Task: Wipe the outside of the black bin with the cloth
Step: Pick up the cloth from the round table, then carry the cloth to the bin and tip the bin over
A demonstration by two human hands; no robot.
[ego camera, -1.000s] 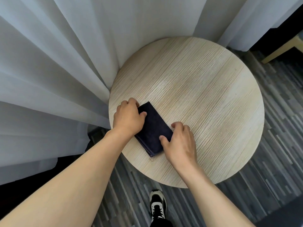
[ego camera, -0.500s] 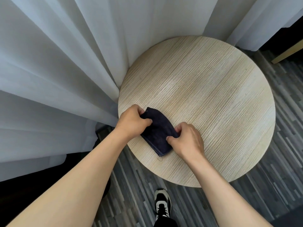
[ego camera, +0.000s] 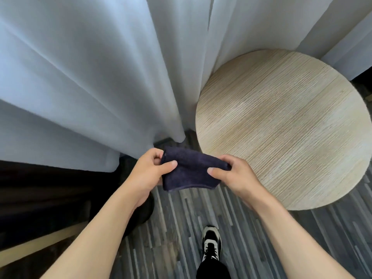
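I hold a dark navy folded cloth in the air with both hands, above the floor just left of the round table. My left hand pinches its left end and my right hand pinches its right end. The cloth sags between them. A black rounded shape shows on the floor under my left forearm, mostly hidden; I cannot tell whether it is the bin.
A round light-wood table stands to the right. White curtains hang behind and to the left, reaching the floor. My shoe is on the grey striped floor below. A dark area with a pale wooden edge lies lower left.
The cloth has been lifted off the table by both hands and carried left, off the table's edge. The view has swung left, so the table now sits on the right.
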